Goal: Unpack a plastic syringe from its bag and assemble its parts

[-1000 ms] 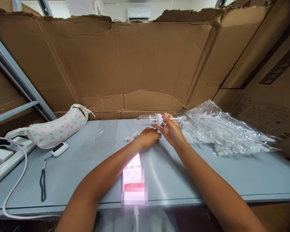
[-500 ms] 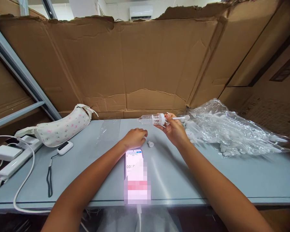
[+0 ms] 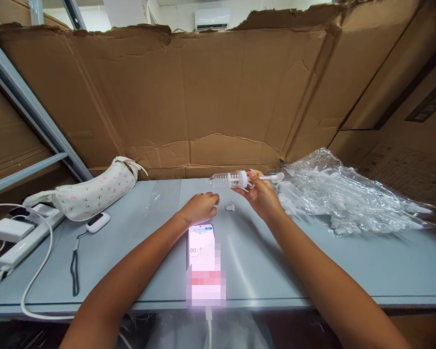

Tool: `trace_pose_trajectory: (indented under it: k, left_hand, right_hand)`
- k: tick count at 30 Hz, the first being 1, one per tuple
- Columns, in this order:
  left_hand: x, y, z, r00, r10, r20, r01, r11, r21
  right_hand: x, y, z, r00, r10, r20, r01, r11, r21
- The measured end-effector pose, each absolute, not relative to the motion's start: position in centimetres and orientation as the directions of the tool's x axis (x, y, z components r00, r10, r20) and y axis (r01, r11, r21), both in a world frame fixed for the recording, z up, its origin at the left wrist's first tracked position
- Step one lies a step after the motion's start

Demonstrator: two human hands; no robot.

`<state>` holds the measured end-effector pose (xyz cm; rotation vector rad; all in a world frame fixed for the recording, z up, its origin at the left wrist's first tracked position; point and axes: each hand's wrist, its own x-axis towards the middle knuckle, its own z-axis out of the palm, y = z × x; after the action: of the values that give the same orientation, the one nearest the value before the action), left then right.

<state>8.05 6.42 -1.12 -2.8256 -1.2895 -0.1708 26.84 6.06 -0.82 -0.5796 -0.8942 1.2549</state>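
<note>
My right hand (image 3: 260, 195) is closed around a clear plastic syringe (image 3: 223, 180) with a white collar and a white plunger. It is held roughly level above the table, tip to the left, the plunger end pointing right. My left hand (image 3: 200, 208) lies just beyond the phone, its fingers curled together; what they hold, if anything, is hidden. Between the two hands a small white cap-like piece (image 3: 230, 208) lies on its side on the grey table (image 3: 261, 261), apart from both.
A clear plastic bag (image 3: 352, 194) of white parts fills the right side. Below my left hand sits a lit phone (image 3: 201, 247) on a cable. At left are a floral pouch (image 3: 94, 196), a small white device (image 3: 98, 222) and a power strip (image 3: 29, 237). Cardboard (image 3: 221, 97) walls the back.
The small white piece has shifted away from me and slightly right, and has turned on its side. My left hand has drawn slightly left, its fingers more curled. The syringe stays almost still.
</note>
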Motion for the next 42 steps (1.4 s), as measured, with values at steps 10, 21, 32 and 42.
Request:
trace_pose_trajectory:
  k: [10, 21, 32, 42]
  left_hand:
    - [9.7, 6.9, -2.3, 0.721, 0.685, 0.107, 0.693, -0.717, -0.076]
    - [12.2, 6.6, -3.0, 0.823, 0.553, 0.126, 0.565, -0.819, -0.1]
    - [11.9, 5.7, -2.6, 0.811, 0.579, 0.088, 0.58, -0.774, -0.254]
    - [11.0, 5.2, -2.6, 0.783, 0.615, 0.09, 0.613, -0.741, -0.274]
  right_hand:
    - [27.0, 6.2, -0.7, 0.073, 0.968, 0.238, -0.571, 0.237, -0.786]
    - [27.2, 6.3, -0.9, 0.083, 0.969, 0.233, -0.567, 0.238, -0.789]
    - [27.1, 6.1, -0.7, 0.086, 0.971, 0.223, -0.552, 0.232, -0.801]
    - [26.8, 6.1, -1.0, 0.062, 0.975, 0.213, -0.532, 0.213, -0.819]
